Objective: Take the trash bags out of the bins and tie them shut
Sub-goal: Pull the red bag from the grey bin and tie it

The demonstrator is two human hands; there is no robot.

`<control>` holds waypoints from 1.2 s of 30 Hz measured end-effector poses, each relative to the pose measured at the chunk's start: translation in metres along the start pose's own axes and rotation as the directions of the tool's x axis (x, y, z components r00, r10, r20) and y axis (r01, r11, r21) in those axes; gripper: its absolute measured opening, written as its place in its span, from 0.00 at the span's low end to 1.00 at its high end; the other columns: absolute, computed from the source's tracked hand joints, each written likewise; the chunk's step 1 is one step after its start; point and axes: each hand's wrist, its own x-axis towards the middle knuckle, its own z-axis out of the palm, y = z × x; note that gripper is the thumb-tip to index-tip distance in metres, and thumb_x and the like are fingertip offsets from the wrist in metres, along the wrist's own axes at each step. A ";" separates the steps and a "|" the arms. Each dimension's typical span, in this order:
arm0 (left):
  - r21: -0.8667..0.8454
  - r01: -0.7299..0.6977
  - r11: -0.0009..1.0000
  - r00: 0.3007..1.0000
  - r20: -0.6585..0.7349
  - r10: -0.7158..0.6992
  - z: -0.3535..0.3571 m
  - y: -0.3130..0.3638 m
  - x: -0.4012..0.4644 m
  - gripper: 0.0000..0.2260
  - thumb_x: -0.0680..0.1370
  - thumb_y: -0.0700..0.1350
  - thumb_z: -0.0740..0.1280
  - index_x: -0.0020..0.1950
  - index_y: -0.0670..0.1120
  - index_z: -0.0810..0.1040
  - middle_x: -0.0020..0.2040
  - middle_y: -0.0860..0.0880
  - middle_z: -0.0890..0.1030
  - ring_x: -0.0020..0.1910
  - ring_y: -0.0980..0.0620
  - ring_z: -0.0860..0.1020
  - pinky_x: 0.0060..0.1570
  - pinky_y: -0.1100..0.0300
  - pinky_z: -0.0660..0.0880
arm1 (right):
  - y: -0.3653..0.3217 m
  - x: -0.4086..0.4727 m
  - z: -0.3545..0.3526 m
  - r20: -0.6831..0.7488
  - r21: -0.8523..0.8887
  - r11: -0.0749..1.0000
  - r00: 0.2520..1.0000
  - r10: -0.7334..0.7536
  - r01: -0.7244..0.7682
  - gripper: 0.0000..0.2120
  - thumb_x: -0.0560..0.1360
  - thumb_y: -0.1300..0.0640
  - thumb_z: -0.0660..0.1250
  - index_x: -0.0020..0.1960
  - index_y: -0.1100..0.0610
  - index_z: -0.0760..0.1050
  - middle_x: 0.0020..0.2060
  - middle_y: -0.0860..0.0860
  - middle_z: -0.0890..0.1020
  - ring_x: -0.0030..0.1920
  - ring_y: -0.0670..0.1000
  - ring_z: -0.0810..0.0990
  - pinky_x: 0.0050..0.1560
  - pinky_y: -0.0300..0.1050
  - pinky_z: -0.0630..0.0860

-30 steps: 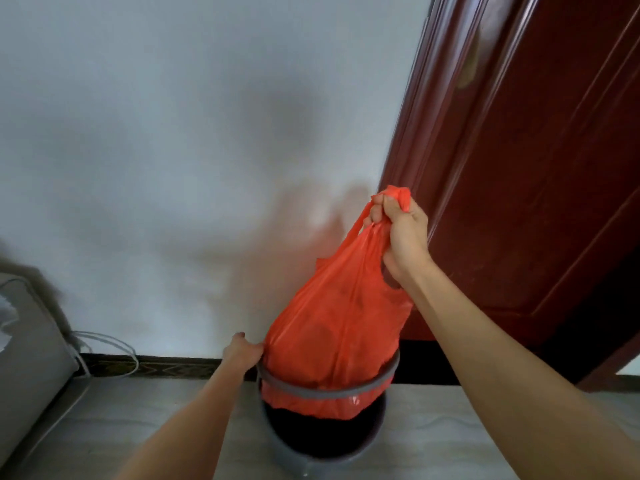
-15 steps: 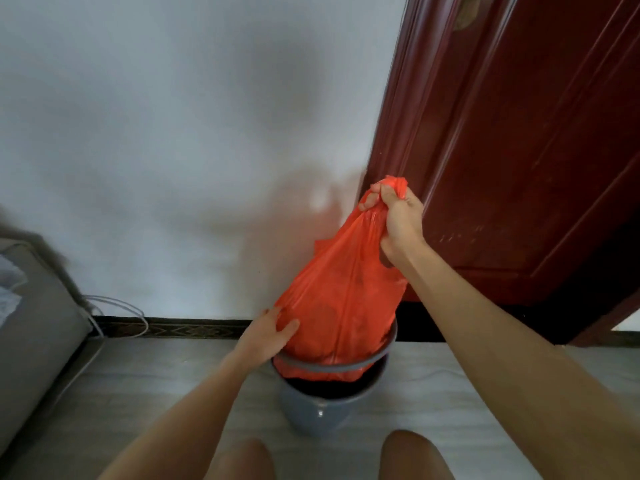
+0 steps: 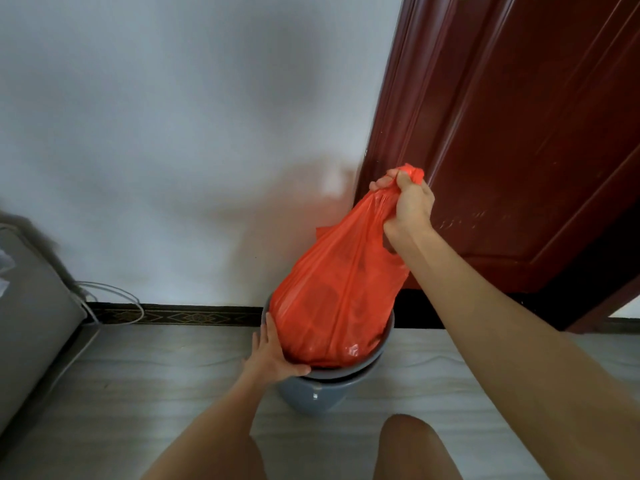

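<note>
Right hand [image 3: 410, 206] grips the orange trash bag [image 3: 337, 299] by its gathered top; left hand [image 3: 273, 356], fingers straight, presses the grey bin [image 3: 311, 393] rim below.

The bin [image 3: 313, 398] is set on the floor [image 3: 138, 368] against the wall [image 3: 173, 133], with the door [image 3: 519, 133] behind it to the right. The bag [image 3: 336, 299] is lodged partly in the bin. A sofa [image 3: 31, 313] is placed far left, cables [image 3: 114, 299] beside it.

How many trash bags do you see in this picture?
1: the orange plastic trash bag, partly inside the grey round plastic bin by the wall. Others may be out of view.
</note>
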 end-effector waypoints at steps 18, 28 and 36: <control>0.151 -0.004 0.989 0.997 0.071 -0.006 -0.034 0.034 0.027 0.63 0.61 0.53 0.77 0.72 0.48 0.26 0.78 0.45 0.45 0.76 0.41 0.46 0.74 0.42 0.43 | -0.014 0.006 -0.026 0.257 -0.120 0.993 0.966 0.036 -0.005 0.10 0.78 0.67 0.55 0.40 0.62 0.72 0.21 0.51 0.76 0.25 0.50 0.75 0.34 0.44 0.75; -0.334 -0.605 0.723 0.794 -0.318 0.518 -0.064 0.174 0.022 0.63 0.52 0.60 0.77 0.75 0.55 0.40 0.76 0.51 0.56 0.74 0.51 0.60 0.72 0.50 0.62 | -0.023 -0.007 -0.009 0.517 -0.587 0.726 0.856 -0.005 0.359 0.08 0.75 0.68 0.61 0.46 0.72 0.76 0.47 0.61 0.77 0.38 0.39 0.79 0.47 0.31 0.74; -0.375 -0.440 0.816 0.894 -0.270 0.358 -0.057 0.192 0.019 0.11 0.78 0.39 0.60 0.52 0.35 0.78 0.39 0.41 0.81 0.38 0.55 0.80 0.35 0.60 0.72 | -0.036 0.002 -0.046 0.493 -0.702 0.597 0.870 0.014 0.389 0.12 0.75 0.65 0.64 0.56 0.68 0.76 0.54 0.56 0.79 0.55 0.43 0.74 0.51 0.23 0.69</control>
